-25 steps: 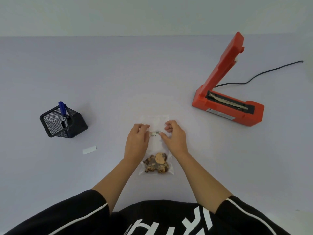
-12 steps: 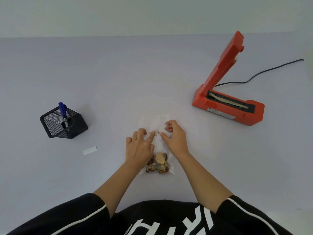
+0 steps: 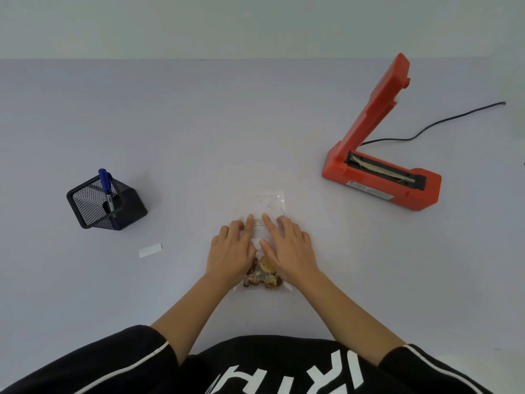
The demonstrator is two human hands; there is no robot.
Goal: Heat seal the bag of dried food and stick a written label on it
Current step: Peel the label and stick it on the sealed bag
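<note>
Flattened since a moment ago, both hands, left [image 3: 231, 253] and right [image 3: 289, 248], fingers spread and pressing the small white written label [image 3: 260, 223] onto the clear plastic bag of brown dried food [image 3: 262, 273] mid-worktop [image 3: 199, 137], gripping nothing; labelling probably nearly finished.

You get bright, even, diffuse light; shadows stay soft beside the black mesh pen holder [image 3: 106, 204]; the clear plastic bag [image 3: 262, 206] shows faint glare; edges bow with wide-angle distortion.
</note>
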